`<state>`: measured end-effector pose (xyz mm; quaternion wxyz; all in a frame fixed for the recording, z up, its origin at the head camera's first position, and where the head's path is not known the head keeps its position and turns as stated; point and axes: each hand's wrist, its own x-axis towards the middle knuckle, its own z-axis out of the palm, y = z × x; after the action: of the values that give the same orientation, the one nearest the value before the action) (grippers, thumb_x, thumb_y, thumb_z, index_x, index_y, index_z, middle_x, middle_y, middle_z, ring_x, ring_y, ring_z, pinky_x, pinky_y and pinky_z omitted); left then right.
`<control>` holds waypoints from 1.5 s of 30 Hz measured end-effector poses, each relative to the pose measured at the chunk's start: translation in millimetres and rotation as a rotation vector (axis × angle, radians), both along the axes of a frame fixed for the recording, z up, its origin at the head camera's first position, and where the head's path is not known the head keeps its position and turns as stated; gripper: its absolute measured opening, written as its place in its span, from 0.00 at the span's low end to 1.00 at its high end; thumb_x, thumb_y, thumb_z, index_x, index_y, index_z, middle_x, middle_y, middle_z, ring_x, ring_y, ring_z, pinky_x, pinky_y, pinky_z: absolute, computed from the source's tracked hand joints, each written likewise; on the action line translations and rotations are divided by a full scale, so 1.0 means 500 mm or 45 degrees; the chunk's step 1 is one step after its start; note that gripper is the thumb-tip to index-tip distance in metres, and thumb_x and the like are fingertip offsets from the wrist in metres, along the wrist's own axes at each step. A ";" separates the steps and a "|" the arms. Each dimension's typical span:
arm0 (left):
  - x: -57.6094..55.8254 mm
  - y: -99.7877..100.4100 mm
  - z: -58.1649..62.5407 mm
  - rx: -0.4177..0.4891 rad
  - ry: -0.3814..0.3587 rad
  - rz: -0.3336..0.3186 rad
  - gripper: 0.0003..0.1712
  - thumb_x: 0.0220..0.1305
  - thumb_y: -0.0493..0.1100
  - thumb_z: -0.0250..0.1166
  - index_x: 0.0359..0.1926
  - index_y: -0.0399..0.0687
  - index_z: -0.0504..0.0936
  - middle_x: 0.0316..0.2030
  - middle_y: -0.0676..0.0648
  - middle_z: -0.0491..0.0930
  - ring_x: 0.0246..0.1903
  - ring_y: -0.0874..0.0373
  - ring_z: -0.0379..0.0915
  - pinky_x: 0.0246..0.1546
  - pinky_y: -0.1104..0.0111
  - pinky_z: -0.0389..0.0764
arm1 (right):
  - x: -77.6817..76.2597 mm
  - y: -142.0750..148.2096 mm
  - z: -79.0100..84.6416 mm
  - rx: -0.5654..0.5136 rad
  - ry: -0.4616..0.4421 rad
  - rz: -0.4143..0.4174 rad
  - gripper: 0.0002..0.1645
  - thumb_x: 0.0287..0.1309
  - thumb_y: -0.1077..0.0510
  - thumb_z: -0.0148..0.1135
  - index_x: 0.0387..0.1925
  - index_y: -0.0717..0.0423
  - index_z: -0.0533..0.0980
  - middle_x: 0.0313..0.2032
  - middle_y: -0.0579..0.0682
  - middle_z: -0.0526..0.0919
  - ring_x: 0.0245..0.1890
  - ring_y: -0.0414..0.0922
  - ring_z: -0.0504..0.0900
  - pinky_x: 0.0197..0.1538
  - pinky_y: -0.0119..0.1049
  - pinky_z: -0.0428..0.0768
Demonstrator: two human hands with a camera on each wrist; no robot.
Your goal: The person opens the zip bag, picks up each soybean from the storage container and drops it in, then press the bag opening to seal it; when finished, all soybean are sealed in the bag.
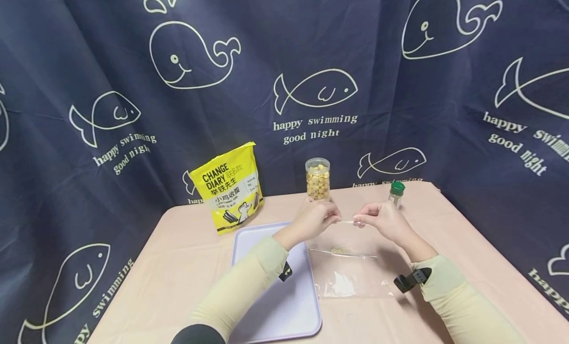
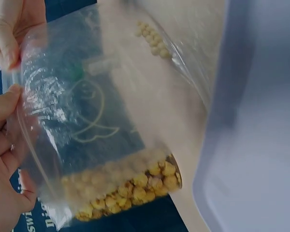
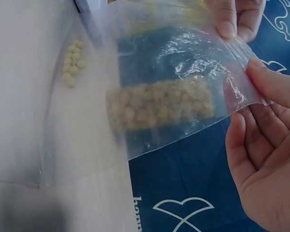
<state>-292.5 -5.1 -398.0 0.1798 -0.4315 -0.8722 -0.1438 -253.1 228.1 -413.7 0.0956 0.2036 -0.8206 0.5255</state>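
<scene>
Between them, my left hand [image 1: 313,216] and right hand [image 1: 384,220] hold up a clear zip bag [image 2: 87,116] by its top edge. Thumb and fingers of each hand pinch the strip near the zip, the hands a short gap apart. Several small cream-coloured balls [image 3: 73,63] lie in a cluster at the bag's lower end. Clear plastic [image 1: 351,282] lies flat on the table in front of the raised bag. Behind the bag, seen through it in both wrist views, stands a clear jar [image 1: 317,178] of yellow popcorn-like pieces.
A lilac tray [image 1: 275,314] lies under my left forearm. At the back left stands a yellow snack pouch [image 1: 231,188]. A small shaker with a green cap [image 1: 397,189] is behind my right hand. A dark printed curtain [image 1: 311,48] hangs behind the pink-covered table [image 1: 178,265].
</scene>
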 end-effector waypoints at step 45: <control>-0.046 -0.146 -0.066 0.331 -0.549 0.143 0.06 0.74 0.39 0.61 0.37 0.47 0.82 0.30 0.55 0.83 0.31 0.64 0.76 0.34 0.70 0.78 | -0.026 0.035 -0.018 -0.035 -0.186 -0.105 0.14 0.66 0.63 0.66 0.42 0.75 0.81 0.35 0.59 0.88 0.33 0.35 0.85 0.42 0.34 0.84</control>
<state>-315.4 -77.8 -431.1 0.0513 -0.3150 -0.8871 -0.3334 -266.1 245.7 -422.8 0.0598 0.1296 -0.8258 0.5457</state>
